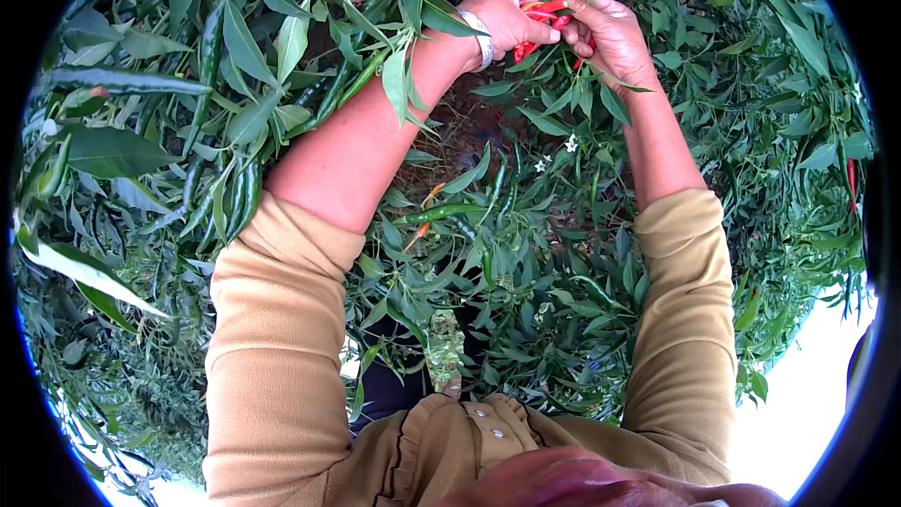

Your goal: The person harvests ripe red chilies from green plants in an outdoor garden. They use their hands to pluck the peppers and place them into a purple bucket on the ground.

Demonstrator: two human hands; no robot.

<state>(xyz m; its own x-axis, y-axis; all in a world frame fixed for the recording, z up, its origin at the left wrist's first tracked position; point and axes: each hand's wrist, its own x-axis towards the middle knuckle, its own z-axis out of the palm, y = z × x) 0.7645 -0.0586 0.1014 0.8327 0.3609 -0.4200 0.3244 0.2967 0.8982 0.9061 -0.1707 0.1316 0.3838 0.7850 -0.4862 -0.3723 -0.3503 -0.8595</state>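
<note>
At the top centre my left hand [503,20], with a pale band at the wrist, is closed around several red chili peppers [524,49]. My right hand [611,32] meets it from the right, thumb and fingers around red chili pepper pieces beside the bunch. A green stem rises above its thumb. Leaves of the chili plant hang just below both hands. Partly hidden by the fingers, the right hand's peppers cannot be told apart fully.
Long green chili peppers [243,197] hang among dense leaves on the left. Nearer my body are a green chili pepper [440,213], orange ones and white flowers [571,144]. Brown soil [468,116] shows between plants. A red chili pepper [852,184] hangs far right.
</note>
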